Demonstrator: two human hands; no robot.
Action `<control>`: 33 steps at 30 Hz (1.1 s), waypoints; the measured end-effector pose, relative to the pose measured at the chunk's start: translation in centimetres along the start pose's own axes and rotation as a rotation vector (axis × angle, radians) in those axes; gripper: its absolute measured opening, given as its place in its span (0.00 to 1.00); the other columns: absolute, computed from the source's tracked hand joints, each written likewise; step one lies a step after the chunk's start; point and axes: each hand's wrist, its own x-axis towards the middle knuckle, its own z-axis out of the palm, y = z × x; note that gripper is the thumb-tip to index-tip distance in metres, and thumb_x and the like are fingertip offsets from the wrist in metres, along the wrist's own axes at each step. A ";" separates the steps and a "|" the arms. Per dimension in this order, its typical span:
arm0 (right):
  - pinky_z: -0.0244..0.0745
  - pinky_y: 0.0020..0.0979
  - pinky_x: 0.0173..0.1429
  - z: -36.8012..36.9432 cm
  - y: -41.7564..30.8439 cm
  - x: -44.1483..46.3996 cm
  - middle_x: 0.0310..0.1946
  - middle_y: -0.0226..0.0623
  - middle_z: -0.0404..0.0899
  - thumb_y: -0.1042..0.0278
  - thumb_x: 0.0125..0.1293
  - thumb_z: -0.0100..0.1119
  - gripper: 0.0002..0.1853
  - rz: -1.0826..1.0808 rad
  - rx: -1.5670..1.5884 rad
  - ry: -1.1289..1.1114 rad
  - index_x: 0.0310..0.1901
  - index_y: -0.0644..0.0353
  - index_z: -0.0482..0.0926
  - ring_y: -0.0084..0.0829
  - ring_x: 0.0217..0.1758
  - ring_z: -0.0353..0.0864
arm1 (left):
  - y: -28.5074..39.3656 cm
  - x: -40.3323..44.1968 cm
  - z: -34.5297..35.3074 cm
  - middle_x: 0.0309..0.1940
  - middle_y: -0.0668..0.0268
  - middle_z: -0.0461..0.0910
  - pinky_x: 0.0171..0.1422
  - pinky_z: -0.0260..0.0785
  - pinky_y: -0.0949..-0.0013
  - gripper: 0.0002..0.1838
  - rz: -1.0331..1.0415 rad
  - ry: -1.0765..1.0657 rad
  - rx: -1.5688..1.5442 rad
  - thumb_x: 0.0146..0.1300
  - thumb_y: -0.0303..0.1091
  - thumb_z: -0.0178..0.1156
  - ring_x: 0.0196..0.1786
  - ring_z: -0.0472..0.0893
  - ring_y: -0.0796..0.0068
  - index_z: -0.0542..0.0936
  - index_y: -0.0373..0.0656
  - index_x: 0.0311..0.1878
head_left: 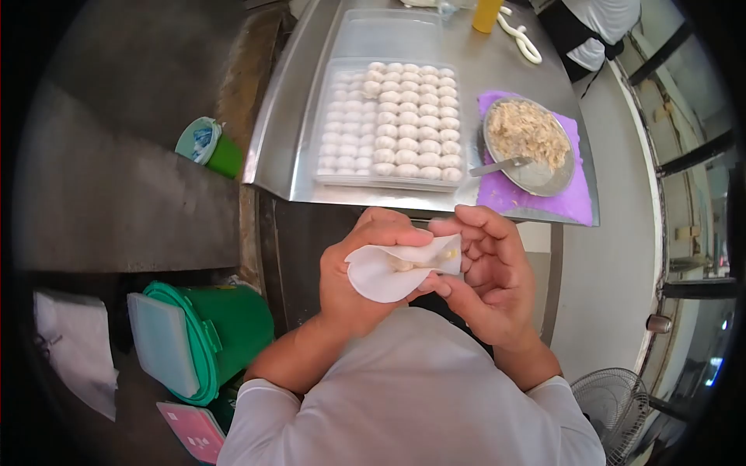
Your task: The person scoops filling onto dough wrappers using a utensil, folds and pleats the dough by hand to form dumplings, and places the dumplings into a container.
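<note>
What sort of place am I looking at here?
Probably a small dumpling-making kitchen: a clear tray of white dumplings sits on a steel table, with a bowl of pale filling nearby, and the person's left hand holds a folded wrapper.

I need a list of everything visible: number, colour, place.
Dumplings: many, white, in trays
Trays: at least two, clear, on table
Table: one, silver, top centre
Bowl: one, silver, on cloth
Filling: one heap, beige, in bowl
Utensil: one, grey, in bowl
Cloth: one, purple, under bowl
Container: one, yellow, far end
Strip: count unclear, white, far end
Bins: two, green, left
Fan: one, grey, lower right
Co-worker: one, white top, upper right
Wrapper: one, white, in hands
Left hand: one, bare, holding wrapper
Right hand: one, bare, at wrapper
</note>
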 end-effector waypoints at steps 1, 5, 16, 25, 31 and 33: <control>0.75 0.33 0.65 1.3 0.2 -0.1 0.61 0.42 0.71 0.86 0.65 0.63 0.34 -0.011 0.004 0.029 0.71 0.67 0.61 0.30 0.63 0.75 | 0.4 -0.8 -0.9 0.45 0.65 0.79 0.54 0.75 0.70 0.26 0.013 0.039 0.004 0.48 0.22 0.82 0.49 0.78 0.75 0.85 0.41 0.53; 0.78 0.28 0.57 4.8 1.4 -0.6 0.54 0.40 0.75 0.84 0.65 0.67 0.32 -0.042 -0.018 0.011 0.69 0.67 0.65 0.28 0.55 0.79 | 2.0 -3.5 -3.8 0.46 0.64 0.78 0.54 0.75 0.71 0.25 0.011 0.108 -0.085 0.50 0.22 0.80 0.49 0.78 0.75 0.85 0.40 0.54; 0.71 0.20 0.40 10.1 0.4 -0.5 0.44 0.37 0.76 0.83 0.64 0.69 0.09 0.087 0.036 -0.006 0.46 0.66 0.84 0.19 0.41 0.76 | 5.2 -7.4 -8.8 0.46 0.63 0.80 0.50 0.75 0.73 0.22 0.070 0.014 0.156 0.50 0.22 0.80 0.49 0.80 0.76 0.87 0.39 0.50; 0.71 0.22 0.43 11.6 -0.5 -0.4 0.42 0.36 0.78 0.79 0.62 0.72 0.08 0.026 -0.149 -0.081 0.43 0.66 0.86 0.23 0.41 0.76 | 6.8 -8.7 -9.2 0.46 0.62 0.82 0.52 0.75 0.70 0.21 -0.043 0.085 0.103 0.49 0.25 0.82 0.48 0.82 0.74 0.86 0.41 0.48; 0.70 0.25 0.42 12.1 -0.4 -0.4 0.39 0.38 0.82 0.78 0.61 0.73 0.07 -0.125 -0.354 -0.143 0.39 0.66 0.85 0.26 0.39 0.76 | 6.1 -9.2 -9.4 0.48 0.62 0.82 0.54 0.75 0.70 0.20 -0.018 0.077 0.023 0.50 0.25 0.81 0.50 0.82 0.74 0.86 0.41 0.47; 0.70 0.26 0.41 12.2 -0.6 -0.5 0.38 0.38 0.82 0.78 0.60 0.73 0.06 -0.033 -0.230 -0.041 0.38 0.66 0.85 0.27 0.39 0.77 | 6.1 -9.4 -9.4 0.48 0.59 0.83 0.55 0.75 0.69 0.21 -0.040 0.062 0.033 0.48 0.27 0.83 0.51 0.82 0.72 0.86 0.41 0.46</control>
